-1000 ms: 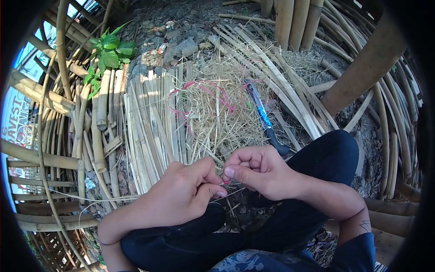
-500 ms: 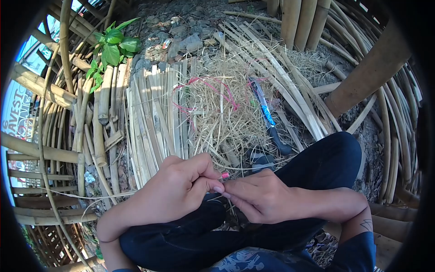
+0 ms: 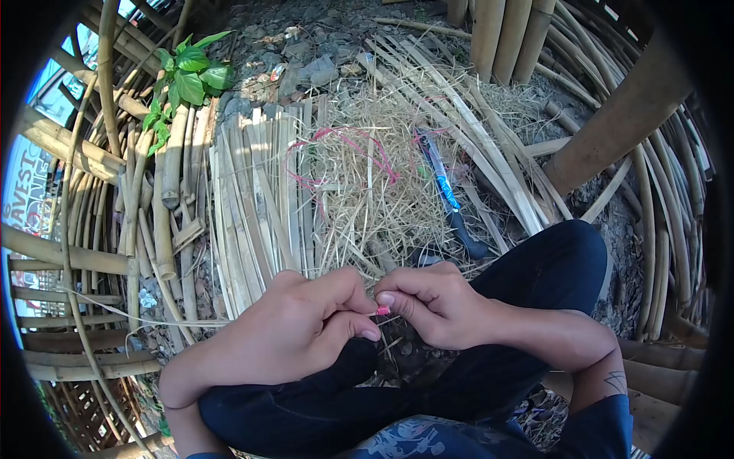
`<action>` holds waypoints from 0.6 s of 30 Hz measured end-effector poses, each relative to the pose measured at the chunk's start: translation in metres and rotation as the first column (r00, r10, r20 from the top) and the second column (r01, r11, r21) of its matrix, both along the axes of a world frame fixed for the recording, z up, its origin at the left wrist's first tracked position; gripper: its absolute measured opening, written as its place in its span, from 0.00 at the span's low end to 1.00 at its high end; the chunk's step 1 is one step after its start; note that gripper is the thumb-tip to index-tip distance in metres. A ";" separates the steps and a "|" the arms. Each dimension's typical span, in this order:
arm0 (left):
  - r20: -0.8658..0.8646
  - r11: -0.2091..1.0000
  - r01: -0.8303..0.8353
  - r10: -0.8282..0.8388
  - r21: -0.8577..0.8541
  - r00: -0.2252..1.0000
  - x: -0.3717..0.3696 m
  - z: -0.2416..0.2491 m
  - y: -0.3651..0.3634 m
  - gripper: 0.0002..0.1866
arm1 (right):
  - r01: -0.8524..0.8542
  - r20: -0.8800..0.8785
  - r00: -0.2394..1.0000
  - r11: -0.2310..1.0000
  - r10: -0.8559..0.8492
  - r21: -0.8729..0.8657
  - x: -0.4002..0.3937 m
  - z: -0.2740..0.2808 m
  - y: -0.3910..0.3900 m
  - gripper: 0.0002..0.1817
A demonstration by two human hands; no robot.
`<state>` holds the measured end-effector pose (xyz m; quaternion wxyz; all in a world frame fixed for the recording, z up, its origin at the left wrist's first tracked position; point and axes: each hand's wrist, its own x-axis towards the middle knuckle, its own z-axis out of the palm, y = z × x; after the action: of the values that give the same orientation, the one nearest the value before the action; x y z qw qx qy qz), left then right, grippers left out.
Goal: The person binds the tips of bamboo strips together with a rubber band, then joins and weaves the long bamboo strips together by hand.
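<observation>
Left hand is pinching a thin, pale, bamboo-looking strip pretty much sideways, and right hand is nipping the stubby bright-pink wrap at its right-facing tip.

Beyond the left hand and right hand, a heap of shavings is being flanked by slats on the left and by a tool and longer strips on the right, is being partly overlain by string, and is being backed by stones.

We pinched with our left hand and right hand, close together, both left of our right knee.
</observation>
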<state>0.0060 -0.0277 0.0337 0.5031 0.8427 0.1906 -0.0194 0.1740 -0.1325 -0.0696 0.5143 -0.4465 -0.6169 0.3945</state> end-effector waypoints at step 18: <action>-0.165 0.689 -0.448 0.437 -0.570 0.884 0.004 -0.012 0.013 0.07 | 0.009 0.135 0.991 1.000 -0.011 0.016 -0.019 -0.006 -0.007 0.09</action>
<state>0.0102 -0.0144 0.0220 0.7287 0.5711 0.3761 0.0368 0.1548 -0.1393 -0.0756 0.4770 -0.4712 -0.6510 0.3559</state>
